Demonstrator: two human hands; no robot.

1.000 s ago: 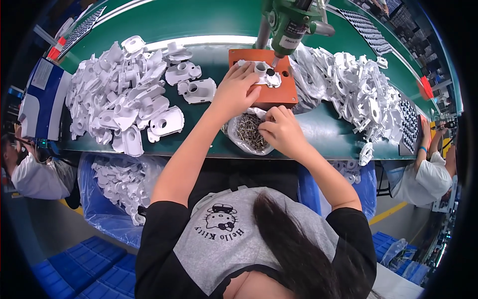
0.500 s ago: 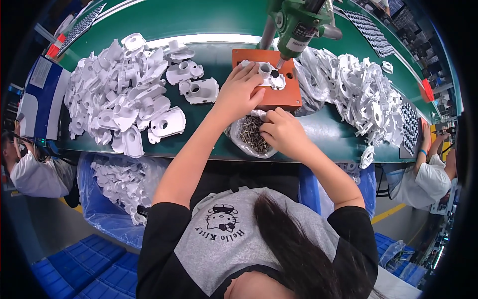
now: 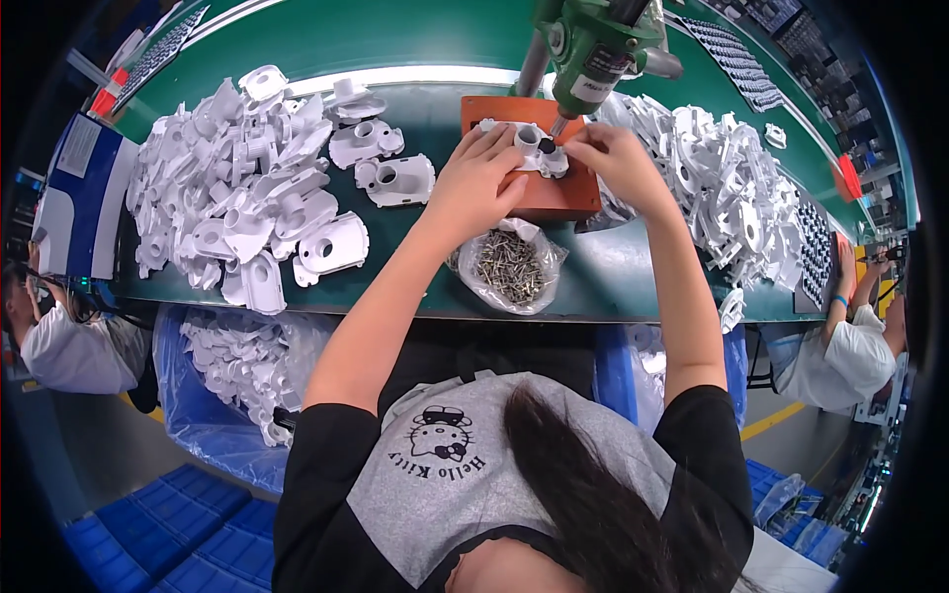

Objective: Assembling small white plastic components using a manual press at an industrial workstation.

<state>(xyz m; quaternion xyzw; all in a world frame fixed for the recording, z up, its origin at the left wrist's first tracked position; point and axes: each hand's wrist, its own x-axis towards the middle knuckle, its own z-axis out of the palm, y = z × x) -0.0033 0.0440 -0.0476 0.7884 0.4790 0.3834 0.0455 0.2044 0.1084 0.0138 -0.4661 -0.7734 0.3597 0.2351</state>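
My left hand (image 3: 474,180) lies over the left end of a white plastic part (image 3: 542,161) and holds it on an orange block (image 3: 554,198). The part has a round collar and a black spot beside it. My right hand (image 3: 625,168) is at the part's right end, thumb and fingers pinched together close to the tip of a green powered driver (image 3: 590,74). Whatever sits in that pinch is too small to make out. In front of the block, a clear plastic bag (image 3: 556,259) stands open, full of small metal screws (image 3: 511,267).
A heap of white parts (image 3: 232,188) covers the table's left, with several loose ones beside the block. Another heap (image 3: 727,188) lies right, next to crumpled plastic. Lined blue bins (image 3: 198,425) stand below the front edge. Co-workers sit at both sides.
My right hand has left the screw bag and moved up and right to the driver tip beside the block. The left hand stays on the white part.
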